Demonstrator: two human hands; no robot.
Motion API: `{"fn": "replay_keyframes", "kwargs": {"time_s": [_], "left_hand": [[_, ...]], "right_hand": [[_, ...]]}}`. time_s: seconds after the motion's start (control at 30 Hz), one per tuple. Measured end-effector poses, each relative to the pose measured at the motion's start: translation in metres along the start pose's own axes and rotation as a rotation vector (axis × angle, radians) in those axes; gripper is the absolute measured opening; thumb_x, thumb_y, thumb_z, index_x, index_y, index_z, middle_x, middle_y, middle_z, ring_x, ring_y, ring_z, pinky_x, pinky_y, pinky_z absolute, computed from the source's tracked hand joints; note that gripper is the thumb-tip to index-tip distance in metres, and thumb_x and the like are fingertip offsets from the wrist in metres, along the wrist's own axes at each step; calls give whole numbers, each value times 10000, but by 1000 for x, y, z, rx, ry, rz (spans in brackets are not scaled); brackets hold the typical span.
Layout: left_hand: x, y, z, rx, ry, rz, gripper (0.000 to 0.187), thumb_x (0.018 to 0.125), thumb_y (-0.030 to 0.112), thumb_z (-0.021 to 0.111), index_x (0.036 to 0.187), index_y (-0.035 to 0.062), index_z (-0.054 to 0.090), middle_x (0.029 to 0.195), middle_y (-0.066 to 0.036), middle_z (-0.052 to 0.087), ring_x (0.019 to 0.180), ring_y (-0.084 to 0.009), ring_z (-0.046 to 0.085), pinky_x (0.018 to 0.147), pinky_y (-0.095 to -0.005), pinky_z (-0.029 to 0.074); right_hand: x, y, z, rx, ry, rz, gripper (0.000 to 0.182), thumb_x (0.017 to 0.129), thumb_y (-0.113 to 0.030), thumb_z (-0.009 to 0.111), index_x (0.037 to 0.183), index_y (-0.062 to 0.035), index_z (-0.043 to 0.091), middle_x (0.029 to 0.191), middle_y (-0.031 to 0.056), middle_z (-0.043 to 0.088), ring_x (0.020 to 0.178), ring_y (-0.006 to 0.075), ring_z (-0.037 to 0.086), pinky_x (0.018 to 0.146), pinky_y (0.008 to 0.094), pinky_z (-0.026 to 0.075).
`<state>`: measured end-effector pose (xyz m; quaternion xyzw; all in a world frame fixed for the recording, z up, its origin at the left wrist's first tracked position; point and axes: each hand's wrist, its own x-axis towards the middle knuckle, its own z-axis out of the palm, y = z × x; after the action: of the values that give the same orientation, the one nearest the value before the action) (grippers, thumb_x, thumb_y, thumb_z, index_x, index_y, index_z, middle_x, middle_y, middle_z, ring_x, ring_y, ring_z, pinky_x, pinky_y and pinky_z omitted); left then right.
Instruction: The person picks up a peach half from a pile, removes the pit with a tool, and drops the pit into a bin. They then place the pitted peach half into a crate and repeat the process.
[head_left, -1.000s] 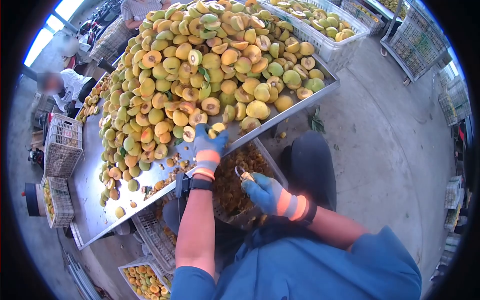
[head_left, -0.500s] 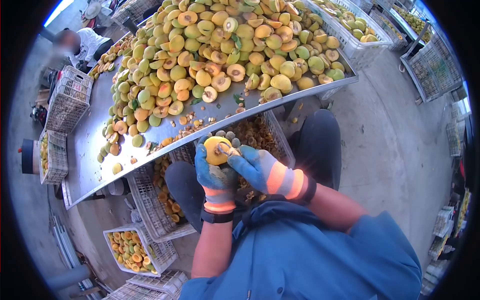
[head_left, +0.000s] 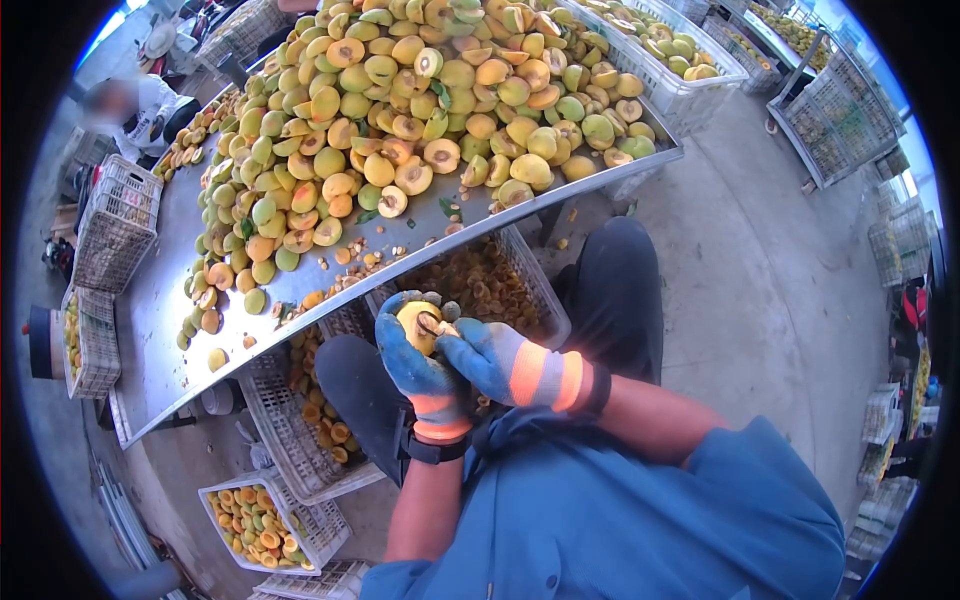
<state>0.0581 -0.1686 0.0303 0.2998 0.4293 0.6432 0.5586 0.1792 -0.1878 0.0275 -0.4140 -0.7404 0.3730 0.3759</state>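
Observation:
My left hand [head_left: 415, 362], in a blue glove with an orange and grey cuff, is closed around a yellow peach half [head_left: 412, 328], its cut face turned toward my right hand. In a similar glove, my right hand [head_left: 492, 364] pinches a small pitting tool [head_left: 431, 323] whose curved metal end meets the cut face. The tool's handle is mostly hidden by my fingers. Both hands are above my lap, just off the front edge of a metal table [head_left: 170, 345]. Halved peaches [head_left: 350, 130] lie heaped on that table, with loose pits and leaves along the front.
Below the table edge stands a crate [head_left: 540, 270] holding pits and scraps; another crate [head_left: 290, 440] by my leg holds peach halves. A white crate [head_left: 315, 520] of halves sits on the floor. A person [head_left: 150, 115] is at the far left. More crates [head_left: 840, 115] stand at right.
The view has shifted, so the table and heap appear a little further left. The peach half has turned in my left hand, with the tool still at its cut face.

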Motion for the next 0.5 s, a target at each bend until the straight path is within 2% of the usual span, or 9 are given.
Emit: {"fn": "replay_keyframes", "kwargs": {"time_s": [0.03, 0.17, 0.23, 0.27, 0.33, 0.37, 0.43, 0.47, 0.5], "left_hand": [[1, -1, -1, -38, -10, -28, 392, 1089, 423, 404, 1172, 72, 558, 1035, -115, 644, 897, -262, 652, 861, -410, 577], [1, 1, 0, -193, 27, -138, 421, 1088, 466, 408, 1151, 77, 558, 999, -115, 645, 856, -262, 646, 800, -395, 573], [0, 3, 1, -257, 64, -167, 467, 1072, 522, 445, 1097, 76, 583, 973, -115, 646, 843, -261, 644, 766, -382, 564], [2, 2, -2, -255, 65, -168, 467, 1072, 522, 445, 1097, 76, 583, 973, -115, 646, 843, -261, 644, 766, -382, 564], [6, -1, -7, -307, 48, -231, 522, 1046, 582, 482, 1042, 74, 604, 942, -117, 648, 821, -264, 643, 743, -380, 560], [7, -3, -8, -306, 51, -234, 522, 1046, 582, 482, 1042, 74, 604, 942, -117, 648, 821, -264, 643, 743, -380, 560], [7, -6, -9, -266, 64, -242, 561, 1028, 621, 494, 1015, 73, 616, 907, -110, 650, 777, -264, 639, 695, -390, 558], [6, -7, -9, -266, 63, -245, 561, 1028, 621, 494, 1015, 73, 616, 907, -110, 650, 777, -264, 639, 695, -390, 558], [6, -8, -9, -243, 77, -242, 566, 1024, 629, 497, 1015, 76, 617, 896, -108, 651, 759, -263, 636, 674, -391, 556]], "right_hand": [[0, 1, -3, -101, -44, -104, 283, 1080, -173, 436, 1121, 23, 636, 972, 265, 680, 853, 445, 673, 738, 481, 548], [0, 9, -7, -139, -86, -194, 300, 1083, -203, 430, 1126, 9, 639, 946, 257, 684, 869, 440, 672, 754, 476, 548], [-1, 5, -13, -25, -206, -119, 225, 989, -45, 520, 1174, 57, 596, 966, 232, 618, 851, 406, 650, 724, 442, 538], [0, 7, -12, -23, -206, -118, 225, 989, -45, 520, 1174, 57, 596, 966, 232, 618, 851, 406, 650, 724, 442, 538], [1, 12, -11, 297, -324, 111, 185, 1030, -70, 484, 1127, 44, 593, 970, 238, 606, 809, 395, 637, 723, 428, 530], [1, 15, -11, 300, -325, 114, 185, 1030, -70, 484, 1127, 44, 593, 970, 238, 606, 809, 395, 637, 723, 428, 530], [4, 14, -15, 119, -311, -162, 239, 1072, -201, 497, 1070, 12, 605, 836, 147, 599, 694, 293, 606, 655, 364, 499], [6, 10, -19, 118, -310, -159, 239, 1072, -201, 497, 1070, 12, 605, 836, 147, 599, 694, 293, 606, 655, 364, 499], [8, 3, -24, 453, -403, 316, 292, 1074, -277, 510, 1037, -8, 617, 769, 87, 566, 658, 226, 565, 628, 326, 468]]}}
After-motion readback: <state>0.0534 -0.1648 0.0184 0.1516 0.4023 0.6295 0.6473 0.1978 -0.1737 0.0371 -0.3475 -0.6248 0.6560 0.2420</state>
